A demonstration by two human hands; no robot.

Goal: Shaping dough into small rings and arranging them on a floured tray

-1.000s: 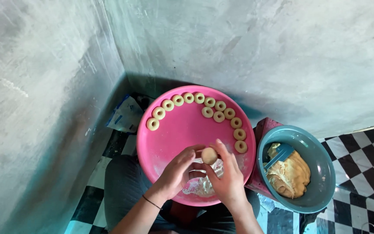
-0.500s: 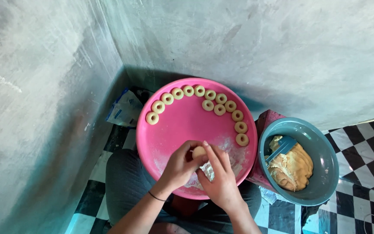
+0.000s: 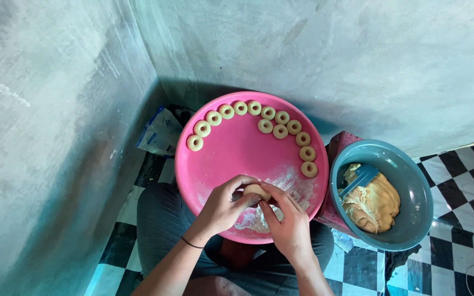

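A round pink tray (image 3: pixel 231 159) rests on my lap, with several small ring-shaped dough pieces (image 3: pixel 281 130) set along its far rim. Over the tray's near edge my left hand (image 3: pixel 223 207) and my right hand (image 3: pixel 287 226) meet around one small pale dough ball (image 3: pixel 256 190). Fingers of both hands pinch it from either side. Under my hands lies a patch of white flour (image 3: pixel 259 218).
A grey-blue bowl (image 3: pixel 412 219) to the right holds a lump of yellow dough (image 3: pixel 374 203) and a blue scraper (image 3: pixel 359 178). It sits on a pink stand (image 3: pixel 338 148). A plastic bag (image 3: pixel 160 131) lies by the concrete wall. The floor is black-and-white checkered.
The dough ball, held up between my fingertips a second ago, is now lower over the tray with both hands closed more tightly around it.
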